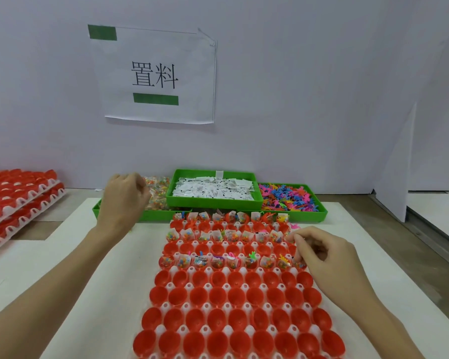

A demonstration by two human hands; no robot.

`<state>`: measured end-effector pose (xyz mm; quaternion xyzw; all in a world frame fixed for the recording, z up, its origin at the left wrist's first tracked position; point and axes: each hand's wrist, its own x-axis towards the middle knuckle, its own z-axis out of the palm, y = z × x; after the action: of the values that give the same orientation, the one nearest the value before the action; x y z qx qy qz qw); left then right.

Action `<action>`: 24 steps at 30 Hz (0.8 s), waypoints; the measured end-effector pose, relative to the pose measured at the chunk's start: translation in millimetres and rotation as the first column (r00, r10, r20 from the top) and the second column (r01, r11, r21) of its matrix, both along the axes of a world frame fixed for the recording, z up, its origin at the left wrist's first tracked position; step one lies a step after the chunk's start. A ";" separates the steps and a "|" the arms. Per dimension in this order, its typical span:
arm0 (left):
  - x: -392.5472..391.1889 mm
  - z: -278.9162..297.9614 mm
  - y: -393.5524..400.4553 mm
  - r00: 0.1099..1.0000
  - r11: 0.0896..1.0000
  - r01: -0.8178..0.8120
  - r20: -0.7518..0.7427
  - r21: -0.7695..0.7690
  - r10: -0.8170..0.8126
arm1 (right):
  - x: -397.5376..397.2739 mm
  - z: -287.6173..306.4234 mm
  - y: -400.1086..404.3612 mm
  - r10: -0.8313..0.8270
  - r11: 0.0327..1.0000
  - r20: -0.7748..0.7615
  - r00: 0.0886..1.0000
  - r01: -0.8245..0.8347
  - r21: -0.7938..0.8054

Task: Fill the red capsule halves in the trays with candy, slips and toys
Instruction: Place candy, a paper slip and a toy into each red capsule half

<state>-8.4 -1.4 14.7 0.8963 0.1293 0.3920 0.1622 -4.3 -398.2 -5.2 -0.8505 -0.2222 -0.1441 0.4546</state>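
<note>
Red capsule halves (218,296), green bins (213,200), white slips (213,189).

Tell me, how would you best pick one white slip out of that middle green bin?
Pinch a slip that stands up at the back of the pile, coming straight down from above: the bin is open-topped with raised walls, and the flat-lying slips offer little edge.

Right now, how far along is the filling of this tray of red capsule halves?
Done: three alternate rows at the far end of the white tray hold candy packets, some with toys. In hand: the right hand hangs over the third filled row's right end, while the left hand reaches into the green bin of candy. Left: the empty red capsule halves in the near rows and between the filled rows.
</note>
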 end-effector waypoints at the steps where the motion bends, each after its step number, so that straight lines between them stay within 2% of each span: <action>1: -6.3 1.6 -8.7 0.998 0.989 0.021 0.062 -0.146 -0.012 | -0.3 0.2 0.4 0.002 1.000 0.000 1.000 -0.002 0.002; 2: -14.9 2.5 -20.2 0.994 0.951 0.068 0.103 -0.301 -0.039 | -0.8 0.5 0.5 0.004 1.000 0.002 1.000 -0.004 0.008; 4: -35.4 -0.7 -45.1 0.978 0.818 0.205 0.147 -0.538 -0.148 | -0.8 1.0 2.0 0.010 1.000 0.004 1.000 -0.010 0.012; 6: -58.4 -7.5 -68.2 0.949 0.703 0.313 0.174 -0.638 -0.264 | -2.4 0.7 4.6 0.011 1.000 0.001 1.000 -0.011 0.004; 8: -77.1 -13.8 -83.9 0.926 0.668 0.362 0.170 -0.650 -0.336 | -5.3 1.5 8.2 0.014 1.000 0.004 1.000 -0.014 -0.004; 13: -89.8 -27.4 -93.9 0.909 0.715 0.400 0.146 -0.573 -0.392 | -2.9 16.0 28.0 0.035 0.997 0.047 0.998 -0.032 -0.069; 17: -92.9 -31.2 -90.7 0.898 0.727 0.436 0.204 -0.531 -0.390 | 35.0 36.3 62.5 0.087 0.973 0.111 0.990 -0.061 -0.224; 21: -97.2 -30.3 -86.4 0.891 0.768 0.453 0.241 -0.452 -0.384 | 93.2 55.1 104.2 0.120 0.902 0.061 0.991 -0.083 -0.424; 24: -99.3 -28.2 -86.0 0.887 0.813 0.455 0.258 -0.363 -0.382 | 130.7 55.6 127.1 0.075 0.825 0.003 0.997 -0.060 -0.562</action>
<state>-107.7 -87.4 -13.5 0.8102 -0.0066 0.3860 0.4411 126.4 -271.1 50.4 -0.9362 -0.2903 -0.0667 0.1865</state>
